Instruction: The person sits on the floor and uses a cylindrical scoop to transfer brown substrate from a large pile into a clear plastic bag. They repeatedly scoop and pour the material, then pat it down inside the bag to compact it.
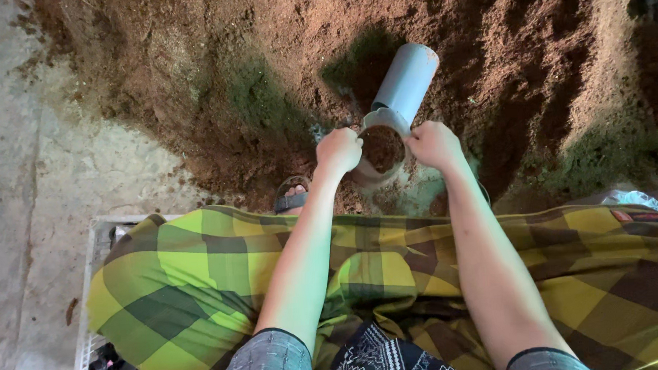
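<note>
Brown soil fills the soft bag (381,151), just below the grey pipe (406,79); left hand (338,148) and right hand (433,143) pinch its rim. Thin, floppy, bottom-heavy, I judge: best gripped at opposite edges.
</note>
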